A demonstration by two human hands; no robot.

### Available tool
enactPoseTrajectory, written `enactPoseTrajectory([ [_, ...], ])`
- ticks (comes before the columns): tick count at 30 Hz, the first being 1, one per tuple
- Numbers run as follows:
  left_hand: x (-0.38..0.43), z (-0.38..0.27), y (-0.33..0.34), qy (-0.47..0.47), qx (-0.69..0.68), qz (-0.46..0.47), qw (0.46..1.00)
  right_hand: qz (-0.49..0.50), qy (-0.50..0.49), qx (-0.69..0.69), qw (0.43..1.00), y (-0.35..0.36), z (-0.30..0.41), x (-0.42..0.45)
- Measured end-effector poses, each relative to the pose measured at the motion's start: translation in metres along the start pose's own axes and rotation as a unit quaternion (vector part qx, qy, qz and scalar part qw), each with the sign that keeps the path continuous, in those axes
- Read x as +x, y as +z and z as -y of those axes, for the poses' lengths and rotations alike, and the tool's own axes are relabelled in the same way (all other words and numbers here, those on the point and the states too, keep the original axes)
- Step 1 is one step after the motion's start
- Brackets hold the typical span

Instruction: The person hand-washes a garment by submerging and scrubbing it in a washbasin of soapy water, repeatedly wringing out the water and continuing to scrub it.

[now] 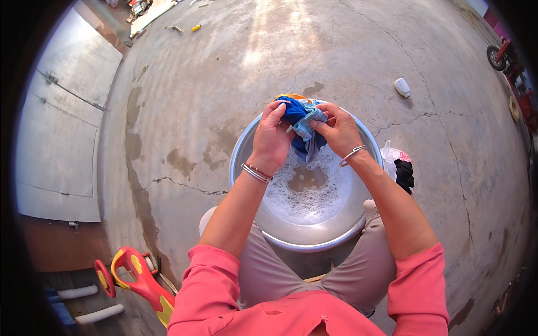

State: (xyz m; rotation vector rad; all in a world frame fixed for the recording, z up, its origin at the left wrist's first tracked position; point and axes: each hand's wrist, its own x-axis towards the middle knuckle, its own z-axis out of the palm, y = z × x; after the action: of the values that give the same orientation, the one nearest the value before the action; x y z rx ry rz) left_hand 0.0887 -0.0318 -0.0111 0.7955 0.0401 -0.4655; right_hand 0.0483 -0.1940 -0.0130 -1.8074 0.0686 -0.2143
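Observation:
A round metal basin (pixel 273 229) with sudsy water (pixel 313 201) stands on the floor between my knees. Over its far part, both hands hold a bunched wet cloth (pixel 294 112) in dark blue and light blue. My left hand (pixel 273 132) grips the dark blue part, thumb uppermost. My right hand (pixel 339 128) pinches the light blue ruffled part between thumb and fingers. The lower end of the cloth hangs over the suds. Something orange (pixel 294 97) lies behind the cloth at the far rim; what it is cannot be told.
A white plastic bag (pixel 390 157) and a black cloth (pixel 404 174) lie right of the basin. A white bottle (pixel 402 87) is on the cracked concrete floor farther right. A red and yellow ride-on toy (pixel 141 277) is at lower left, near white pipes (pixel 101 313). A metal door (pixel 63 138) borders the left.

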Motion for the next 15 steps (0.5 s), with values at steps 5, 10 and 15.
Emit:
enactPoseTrajectory([
  [5, 0.006, -0.017, -0.011, 0.086, 0.059, -0.057, 0.993, -0.040, 0.037, 0.040, 0.998, -0.012, 0.013, 0.000],
  [10, 0.016, -0.038, -0.029, 0.087, -0.022, -0.080, 0.993, -0.133, 0.104, 0.264, 0.950, -0.053, 0.009, 0.006],
  [15, 0.016, -0.044, -0.035, 0.081, -0.061, -0.082, 0.991, -0.134, 0.133, 0.429, 0.883, -0.077, 0.010, 0.001],
])
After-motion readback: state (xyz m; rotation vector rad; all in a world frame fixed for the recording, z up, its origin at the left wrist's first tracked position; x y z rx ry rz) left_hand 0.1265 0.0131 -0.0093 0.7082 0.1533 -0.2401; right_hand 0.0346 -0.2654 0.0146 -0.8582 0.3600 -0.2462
